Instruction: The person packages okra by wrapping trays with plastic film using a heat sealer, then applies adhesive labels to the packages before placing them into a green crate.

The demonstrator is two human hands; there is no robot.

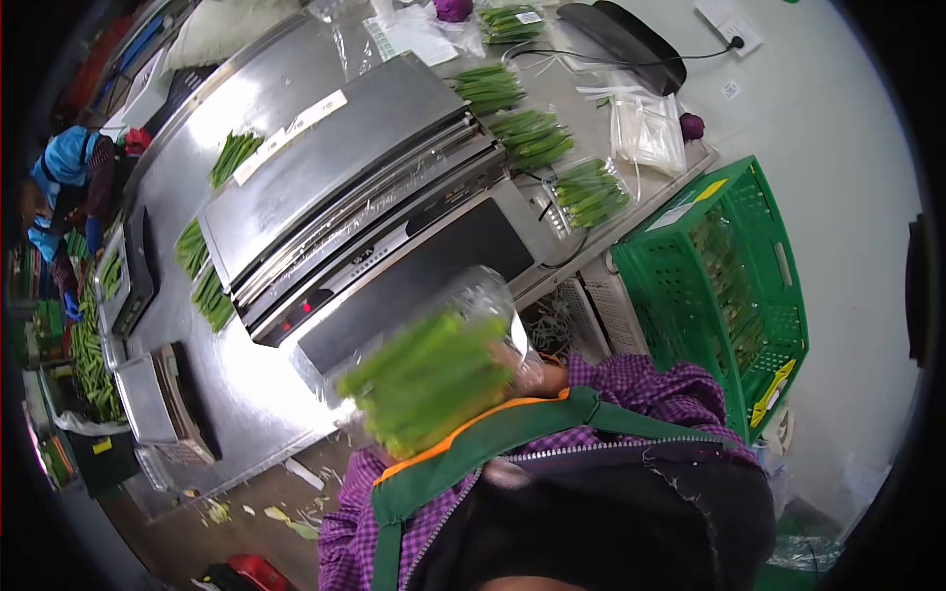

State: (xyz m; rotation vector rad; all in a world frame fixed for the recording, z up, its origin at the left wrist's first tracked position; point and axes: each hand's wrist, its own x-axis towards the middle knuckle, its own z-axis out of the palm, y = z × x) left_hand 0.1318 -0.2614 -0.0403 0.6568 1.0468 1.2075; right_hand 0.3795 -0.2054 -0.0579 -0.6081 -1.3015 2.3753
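A plastic-wrapped pack of green beans is held up close to my chest, in front of the wrapping machine. It is blurred by motion. My right hand grips the pack's right end, with loose clear film bunched above it. My left hand is almost wholly hidden at the lower left of the pack; only its purple checked sleeve shows clearly, so its fingers cannot be made out. Just beyond the pack lies the machine's dark plate, with red lit displays at its left.
Wrapped bean packs lie along the table's right side. Loose bean bundles lie behind the machine. A green crate holding packs stands at the right. Two scales and a co-worker in blue are at the left.
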